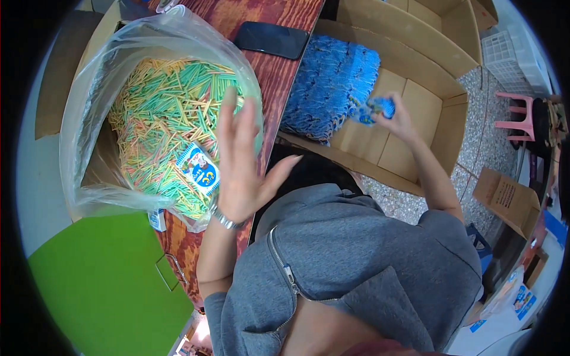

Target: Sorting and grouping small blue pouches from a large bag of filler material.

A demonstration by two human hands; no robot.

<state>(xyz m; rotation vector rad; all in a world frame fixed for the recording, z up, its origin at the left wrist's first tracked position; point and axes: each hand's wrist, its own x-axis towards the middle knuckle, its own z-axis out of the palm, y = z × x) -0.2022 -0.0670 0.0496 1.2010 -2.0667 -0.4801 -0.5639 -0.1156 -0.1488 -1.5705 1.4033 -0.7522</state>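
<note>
My left hand, with a metal watch band at the wrist, is raised with fingers spread and holds nothing. It hovers over the right edge of a clear plastic bag that lines a box. Inside lie many thin green, yellow and pink sticks. A small blue and white packet rests on them, close to my left hand. My right hand grips blue printed packets, slightly blurred, over a cardboard box. Rows of similar blue packets stand tightly packed on that box's left side.
A black smartphone lies on the reddish wooden table beside the bag. Another cardboard box stands farther back. At right are a pink stool, a white basket and a brown carton. A green surface fills the lower left.
</note>
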